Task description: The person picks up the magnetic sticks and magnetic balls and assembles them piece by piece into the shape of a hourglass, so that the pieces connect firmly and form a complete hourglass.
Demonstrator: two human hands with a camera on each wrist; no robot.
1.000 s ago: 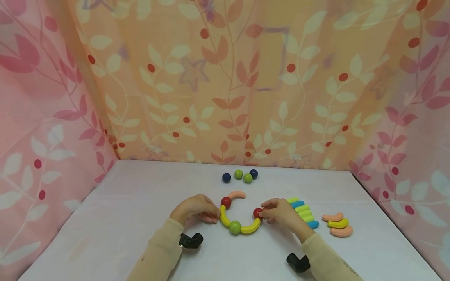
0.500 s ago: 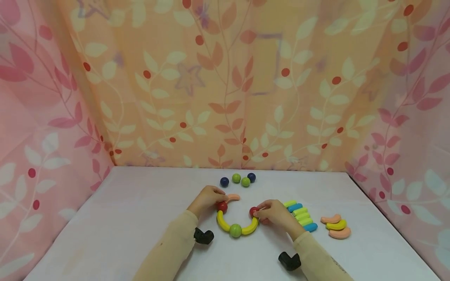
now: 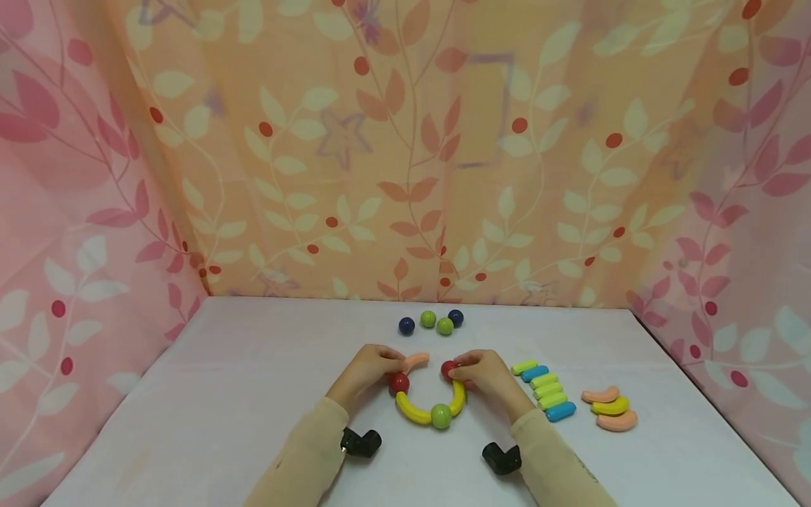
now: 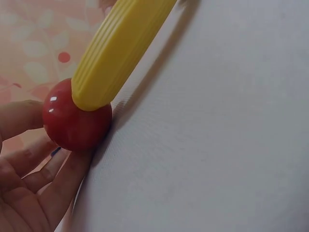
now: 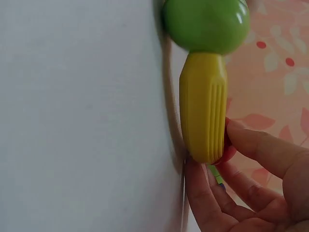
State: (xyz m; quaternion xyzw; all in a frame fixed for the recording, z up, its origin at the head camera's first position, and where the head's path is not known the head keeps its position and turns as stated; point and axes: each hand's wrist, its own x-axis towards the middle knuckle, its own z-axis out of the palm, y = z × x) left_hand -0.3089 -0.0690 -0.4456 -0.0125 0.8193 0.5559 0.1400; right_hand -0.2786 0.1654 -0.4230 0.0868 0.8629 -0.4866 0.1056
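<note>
Pinching with the left hand (image 3: 378, 366) a salmon-pink, curved, plastic-looking piece (image 3: 417, 360); with the right hand (image 3: 484, 374), a glossy red ball (image 3: 447, 370), roughly midway between the tabletop (image 3: 253, 352) side edges. Just swung inward and toward the far edge, apparently bringing both closer to meeting. Toward the near edge, glossy green ball (image 3: 441, 416) between ribbed yellow crescents (image 3: 413, 410).

Beige long fabric left sleeve (image 3: 300, 458), small dark spot noted; matching beige right sleeve (image 3: 557, 458), faint dark marking. Black elbow-shaped left wrist camera (image 3: 362, 443); identical black right wrist camera (image 3: 502, 459).
</note>
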